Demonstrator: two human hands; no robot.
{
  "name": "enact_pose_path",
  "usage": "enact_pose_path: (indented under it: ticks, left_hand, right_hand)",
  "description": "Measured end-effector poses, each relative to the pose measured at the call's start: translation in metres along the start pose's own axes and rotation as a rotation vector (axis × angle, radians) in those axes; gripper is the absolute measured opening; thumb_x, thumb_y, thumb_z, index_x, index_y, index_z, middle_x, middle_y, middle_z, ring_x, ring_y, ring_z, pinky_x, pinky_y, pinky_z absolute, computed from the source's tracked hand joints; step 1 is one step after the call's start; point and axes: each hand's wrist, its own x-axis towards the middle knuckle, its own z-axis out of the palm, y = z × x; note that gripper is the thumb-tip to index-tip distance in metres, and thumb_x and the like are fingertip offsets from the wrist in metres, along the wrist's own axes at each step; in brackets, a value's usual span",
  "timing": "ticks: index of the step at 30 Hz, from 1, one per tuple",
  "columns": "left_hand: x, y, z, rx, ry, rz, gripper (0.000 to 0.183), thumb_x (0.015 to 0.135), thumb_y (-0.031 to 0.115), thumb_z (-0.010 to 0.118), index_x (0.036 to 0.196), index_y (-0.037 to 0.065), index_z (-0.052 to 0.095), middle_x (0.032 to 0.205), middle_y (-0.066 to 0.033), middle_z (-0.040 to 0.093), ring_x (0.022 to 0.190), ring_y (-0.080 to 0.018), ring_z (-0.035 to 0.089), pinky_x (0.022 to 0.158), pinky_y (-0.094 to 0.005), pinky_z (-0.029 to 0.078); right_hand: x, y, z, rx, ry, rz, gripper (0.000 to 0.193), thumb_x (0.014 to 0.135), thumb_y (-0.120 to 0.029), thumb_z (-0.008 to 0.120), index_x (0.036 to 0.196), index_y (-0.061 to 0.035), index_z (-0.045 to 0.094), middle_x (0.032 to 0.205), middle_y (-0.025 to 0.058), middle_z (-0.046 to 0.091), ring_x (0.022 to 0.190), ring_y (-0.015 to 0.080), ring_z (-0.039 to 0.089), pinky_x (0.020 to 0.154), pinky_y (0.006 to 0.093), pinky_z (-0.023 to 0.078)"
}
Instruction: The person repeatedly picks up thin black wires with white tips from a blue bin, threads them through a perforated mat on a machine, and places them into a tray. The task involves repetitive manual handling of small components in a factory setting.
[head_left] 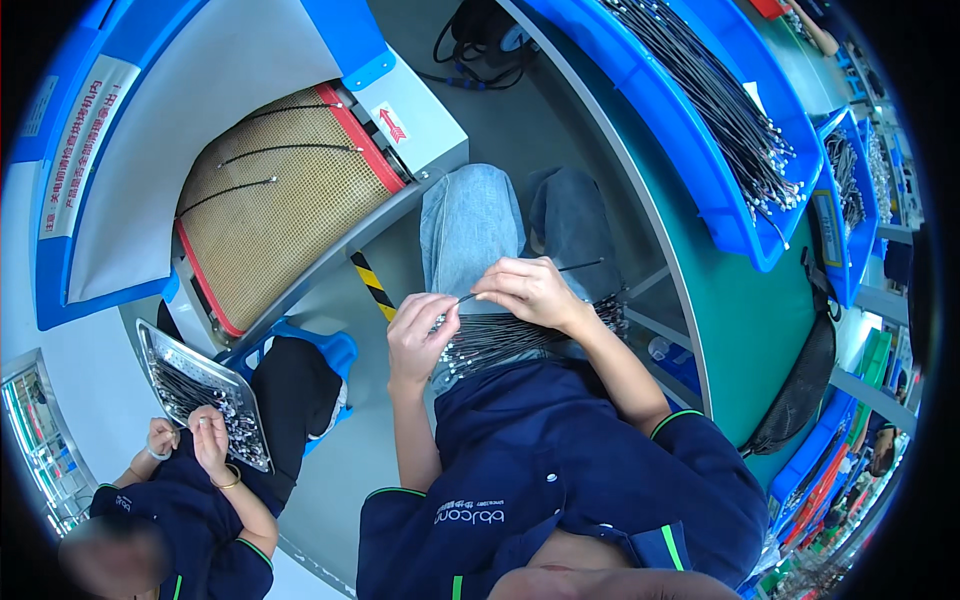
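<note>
Across our lap lies the bundle [515, 338], black leads with pale metal ends, and at its far edge we hold one black cable [582, 266] between both hands. Our left hand [423, 330], over the bundle's left end, has thumb and fingertips nipped together on the cable, leaving no gap that we can see; its other fingers curl in toward the palm. Its forearm rises nearly straight from our side. Our right hand [528, 290], over the bundle's middle, pinches the cable just beside the left, knuckles up and wrist bent, with its forearm slanting in from the right. Between the two sets of fingers a short dark stretch shows; past the right hand the cable's free length sticks out above the bundle's right end.

Farther off, left of the bundle, a co-worker [175, 500] has both hands together over a metal tray [190, 352] of leads, near a blue stool [342, 352]. Ahead and left of the bundle, three leads lie well apart on a red-edged mesh belt [290, 215]. To the right of the bundle stands the green bench [735, 340], bearing a blue bin [690, 170] heaped with leads, and a black pouch [797, 395] hangs beyond.
</note>
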Motion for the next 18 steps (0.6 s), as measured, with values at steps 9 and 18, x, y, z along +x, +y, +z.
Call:
enact_pose_path:
  ticks: [9, 18]
  left_hand:
    - [0.001, -0.004, 0.004, 0.043, -0.020, 0.021, 0.017, 0.069, -0.003, 0.072, 0.084, 0.002, 0.067, 0.083, -0.0083, 0.066, 0.077, -0.0237, 0.064, 0.068, -0.0333, 0.052]
    - [-0.016, -0.034, -0.032, 0.142, 0.037, -0.173, 0.014, 0.071, -0.004, 0.071, 0.084, 0.001, 0.068, 0.082, -0.0095, 0.067, 0.075, -0.0225, 0.064, 0.068, -0.0313, 0.051]
  right_hand:
    - [-0.001, 0.001, 0.004, 0.005, 0.016, 0.035, 0.011, 0.076, -0.008, 0.071, 0.087, -0.0068, 0.069, 0.082, 0.0046, 0.065, 0.069, 0.0199, 0.064, 0.059, 0.0304, 0.051]
    - [-0.012, 0.026, -0.044, -0.172, -0.058, 0.166, 0.010, 0.078, -0.013, 0.071, 0.084, -0.0057, 0.069, 0.081, 0.0058, 0.066, 0.075, 0.0221, 0.063, 0.069, 0.0334, 0.051]
